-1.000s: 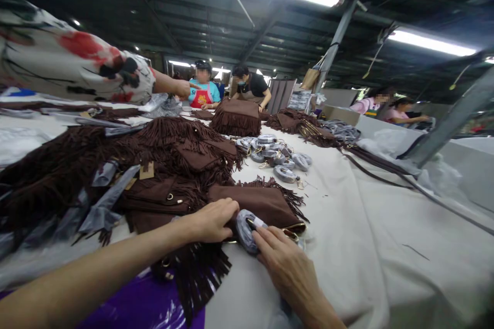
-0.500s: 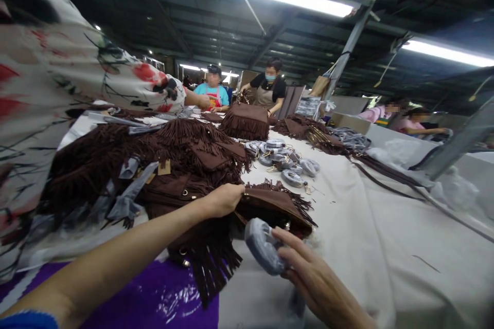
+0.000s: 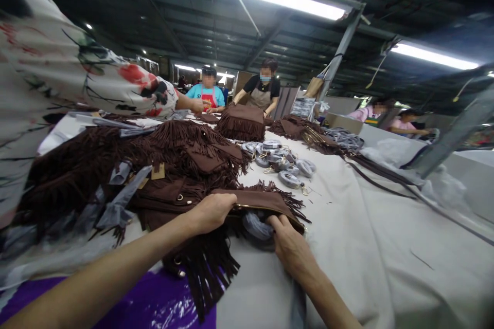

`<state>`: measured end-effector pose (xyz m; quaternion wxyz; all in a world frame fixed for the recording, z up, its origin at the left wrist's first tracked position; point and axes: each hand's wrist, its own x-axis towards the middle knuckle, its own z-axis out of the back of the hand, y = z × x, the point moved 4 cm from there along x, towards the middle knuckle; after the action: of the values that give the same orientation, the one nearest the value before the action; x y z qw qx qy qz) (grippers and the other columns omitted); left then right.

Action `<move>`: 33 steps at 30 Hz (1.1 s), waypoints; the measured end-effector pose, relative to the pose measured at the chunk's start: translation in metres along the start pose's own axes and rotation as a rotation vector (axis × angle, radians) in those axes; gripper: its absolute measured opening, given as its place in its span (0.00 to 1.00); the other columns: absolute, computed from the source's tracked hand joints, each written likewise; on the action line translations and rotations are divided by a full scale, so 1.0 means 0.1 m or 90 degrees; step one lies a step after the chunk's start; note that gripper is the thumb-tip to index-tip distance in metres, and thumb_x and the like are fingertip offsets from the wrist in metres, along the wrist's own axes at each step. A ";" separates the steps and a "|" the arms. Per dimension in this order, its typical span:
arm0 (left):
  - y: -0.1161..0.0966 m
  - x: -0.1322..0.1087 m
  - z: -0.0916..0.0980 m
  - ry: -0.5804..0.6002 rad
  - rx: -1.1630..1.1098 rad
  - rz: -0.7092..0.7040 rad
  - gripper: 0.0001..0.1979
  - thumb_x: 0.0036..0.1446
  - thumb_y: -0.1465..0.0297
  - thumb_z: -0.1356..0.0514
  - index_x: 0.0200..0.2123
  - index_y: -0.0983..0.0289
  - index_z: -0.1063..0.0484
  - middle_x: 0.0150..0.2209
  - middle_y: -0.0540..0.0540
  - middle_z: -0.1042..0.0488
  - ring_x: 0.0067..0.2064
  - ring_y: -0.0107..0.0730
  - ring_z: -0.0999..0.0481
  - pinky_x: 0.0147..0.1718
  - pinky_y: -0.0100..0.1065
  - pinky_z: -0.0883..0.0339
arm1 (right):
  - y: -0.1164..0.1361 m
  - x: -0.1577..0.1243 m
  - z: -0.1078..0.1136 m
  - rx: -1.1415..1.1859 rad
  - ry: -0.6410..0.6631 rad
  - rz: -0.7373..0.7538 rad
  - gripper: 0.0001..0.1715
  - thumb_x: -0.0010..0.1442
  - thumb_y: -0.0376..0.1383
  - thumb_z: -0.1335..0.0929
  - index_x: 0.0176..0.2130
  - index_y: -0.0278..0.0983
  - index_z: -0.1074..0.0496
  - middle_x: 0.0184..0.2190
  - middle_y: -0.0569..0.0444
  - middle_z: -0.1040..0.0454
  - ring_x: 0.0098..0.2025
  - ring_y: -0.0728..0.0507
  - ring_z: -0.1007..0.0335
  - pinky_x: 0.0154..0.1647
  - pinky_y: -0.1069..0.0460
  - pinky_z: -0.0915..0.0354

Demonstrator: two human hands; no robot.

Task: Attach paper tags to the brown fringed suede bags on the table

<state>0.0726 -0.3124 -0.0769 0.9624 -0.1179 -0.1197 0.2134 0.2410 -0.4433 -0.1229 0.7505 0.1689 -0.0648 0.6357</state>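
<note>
A dark brown fringed bag (image 3: 266, 198) lies before me with its zippered mouth open towards me. My left hand (image 3: 214, 211) is closed, pinching the bag's edge at the left end of the zip. My right hand (image 3: 291, 247) has its fingers closed at the right side of a coiled strap in clear wrapping (image 3: 256, 226), which sits partly inside the mouth. The fingertips are partly hidden by the opening. Long fringe (image 3: 210, 267) hangs down under my left forearm.
More brown fringed bags (image 3: 96, 159) are heaped on the left. Several wrapped coils with metal clasps (image 3: 287, 162) lie beyond my bag. Purple plastic (image 3: 150, 298) covers the near left. A co-worker's patterned sleeve (image 3: 116, 87) reaches over the left side; others work farther back.
My right hand has carried the wrapped coil up and left into the bag's mouth. My left hand keeps its pinch on the bag's edge. The view has shifted slightly.
</note>
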 end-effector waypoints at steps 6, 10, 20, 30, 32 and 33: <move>-0.04 -0.02 -0.05 -0.036 -0.009 0.012 0.11 0.63 0.77 0.54 0.37 0.63 0.34 0.37 0.56 0.25 0.39 0.38 0.25 0.38 0.34 0.35 | 0.26 -0.14 -0.05 0.067 -0.024 0.044 0.28 0.55 0.28 0.32 0.55 0.34 0.36 0.55 0.41 0.36 0.58 0.37 0.36 0.58 0.47 0.36; -0.03 -0.04 -0.04 -0.052 -0.017 0.021 0.12 0.65 0.74 0.56 0.38 0.62 0.34 0.37 0.55 0.26 0.40 0.37 0.24 0.39 0.33 0.34 | 0.39 -0.14 -0.10 0.033 0.002 0.022 0.16 0.57 0.28 0.30 0.47 0.35 0.31 0.53 0.42 0.33 0.49 0.38 0.28 0.49 0.48 0.30; -0.35 -0.23 -0.04 0.026 0.000 -0.037 0.07 0.63 0.72 0.50 0.38 0.63 0.33 0.38 0.55 0.25 0.40 0.36 0.25 0.39 0.32 0.33 | 0.12 0.37 -0.24 -0.055 -0.009 -0.026 0.25 0.51 0.19 0.39 0.43 0.33 0.24 0.40 0.42 0.22 0.44 0.37 0.25 0.47 0.47 0.30; 0.30 -0.81 0.18 0.068 -0.069 0.039 0.10 0.55 0.78 0.47 0.37 0.63 0.28 0.39 0.53 0.25 0.41 0.32 0.27 0.42 0.30 0.36 | 0.61 -0.33 0.16 0.116 -0.044 0.194 0.13 0.68 0.35 0.42 0.38 0.42 0.30 0.30 0.54 0.24 0.30 0.43 0.24 0.27 0.54 0.35; 0.21 -0.89 0.10 0.064 0.008 -0.005 0.12 0.52 0.78 0.44 0.40 0.62 0.29 0.44 0.55 0.27 0.45 0.36 0.29 0.44 0.33 0.36 | 0.83 -0.37 0.16 0.160 -0.037 0.240 0.13 0.68 0.33 0.43 0.39 0.40 0.31 0.29 0.53 0.25 0.30 0.43 0.24 0.29 0.53 0.34; 0.16 -0.91 0.06 0.058 0.057 -0.018 0.11 0.52 0.78 0.44 0.39 0.62 0.29 0.44 0.56 0.27 0.46 0.38 0.30 0.45 0.36 0.36 | 0.92 -0.37 0.15 0.172 -0.023 0.254 0.13 0.67 0.32 0.43 0.40 0.40 0.31 0.31 0.53 0.24 0.32 0.43 0.24 0.31 0.53 0.33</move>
<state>-0.0154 -0.3370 -0.0918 0.9741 -0.0831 -0.0675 0.1994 0.1460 -0.4705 -0.1048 0.5795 0.2631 -0.0244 0.7710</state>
